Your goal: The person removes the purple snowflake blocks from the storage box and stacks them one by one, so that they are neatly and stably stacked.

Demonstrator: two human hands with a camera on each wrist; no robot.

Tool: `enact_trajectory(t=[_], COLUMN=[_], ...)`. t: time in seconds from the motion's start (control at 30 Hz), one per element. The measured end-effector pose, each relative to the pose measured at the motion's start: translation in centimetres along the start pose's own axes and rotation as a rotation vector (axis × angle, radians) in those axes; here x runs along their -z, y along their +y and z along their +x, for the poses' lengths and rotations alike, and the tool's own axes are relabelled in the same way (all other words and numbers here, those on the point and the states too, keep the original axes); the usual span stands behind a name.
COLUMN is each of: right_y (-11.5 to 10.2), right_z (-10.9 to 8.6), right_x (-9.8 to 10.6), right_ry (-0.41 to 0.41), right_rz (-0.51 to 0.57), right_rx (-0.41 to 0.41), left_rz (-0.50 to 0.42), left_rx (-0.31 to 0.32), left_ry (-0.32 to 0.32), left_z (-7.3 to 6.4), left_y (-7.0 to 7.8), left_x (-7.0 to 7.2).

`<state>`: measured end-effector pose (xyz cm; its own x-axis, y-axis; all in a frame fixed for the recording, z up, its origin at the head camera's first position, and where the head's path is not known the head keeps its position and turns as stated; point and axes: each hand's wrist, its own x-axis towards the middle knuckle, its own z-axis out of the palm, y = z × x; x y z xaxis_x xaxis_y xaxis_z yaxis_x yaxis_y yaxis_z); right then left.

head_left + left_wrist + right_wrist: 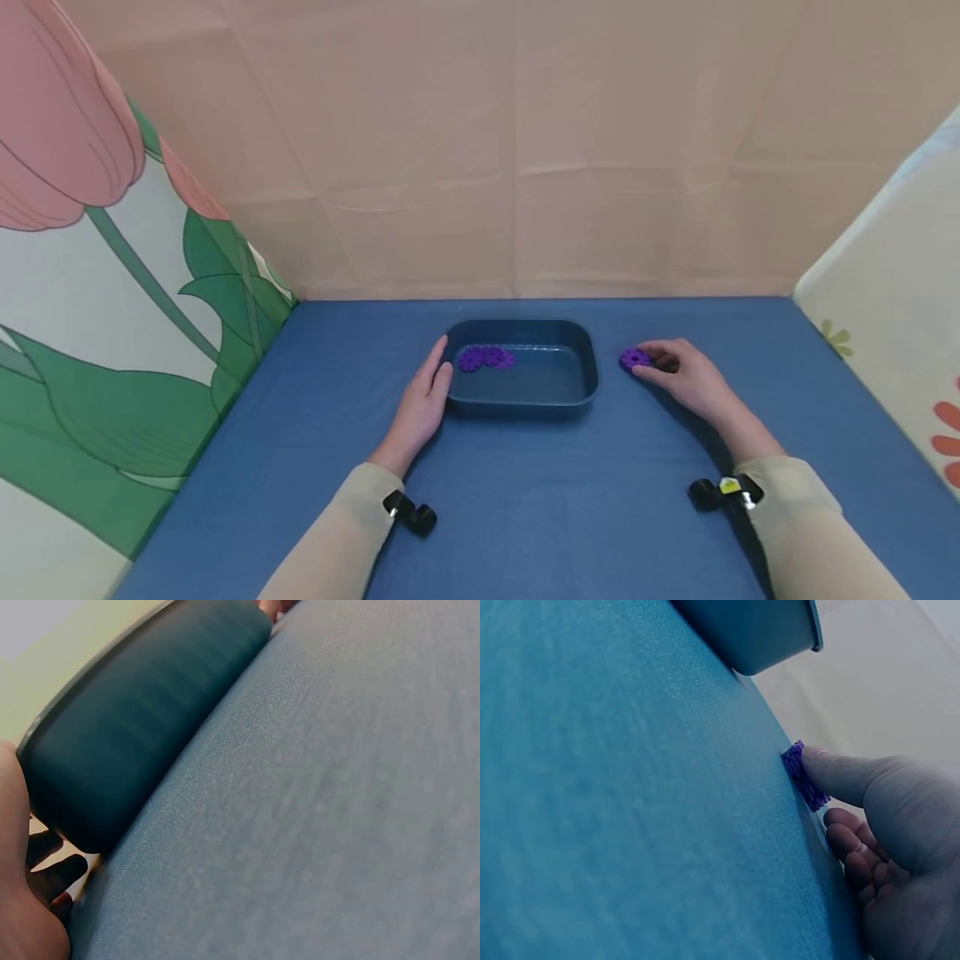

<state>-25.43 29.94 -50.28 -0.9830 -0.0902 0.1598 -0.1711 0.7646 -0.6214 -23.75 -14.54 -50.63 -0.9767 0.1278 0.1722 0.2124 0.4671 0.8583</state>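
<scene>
A dark blue-green rectangular tray (pixel 521 410) sits on the blue cloth, with several purple notched plastic discs (pixel 487 358) overlapping inside at its left. My left hand (pixel 418 407) rests against the tray's left side, its fingers straight along the wall and the thumb at the near left corner. To the right of the tray, my right hand (pixel 688 379) pinches a small stack of purple discs (pixel 805 776) between thumb and fingers, low at the cloth. Seen from the right wrist, the thumb lies on the stack's near side and the other fingers curl below.
Blue cloth (pixel 525 500) covers the tabletop. A plain beige backdrop (pixel 517 150) rises at the back edge. Flower-printed fabric (pixel 127 375) stands on the left, and a pale printed panel (pixel 885 275) on the right. Both wrists wear small black cameras.
</scene>
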Motion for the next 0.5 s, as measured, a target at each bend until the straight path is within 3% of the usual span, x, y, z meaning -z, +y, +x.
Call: enact_trajectory(t=[0.5], right_y=[0.34], right_z=[-0.05], right_x=[0.14], right_ry=[-0.013], right_rz=[-0.004], right_rx=[-0.025], left_rz=[0.004], left_rx=[-0.001], left_ry=[-0.012], left_z=[0.11], left_y=[0.25], left_x=[-0.14])
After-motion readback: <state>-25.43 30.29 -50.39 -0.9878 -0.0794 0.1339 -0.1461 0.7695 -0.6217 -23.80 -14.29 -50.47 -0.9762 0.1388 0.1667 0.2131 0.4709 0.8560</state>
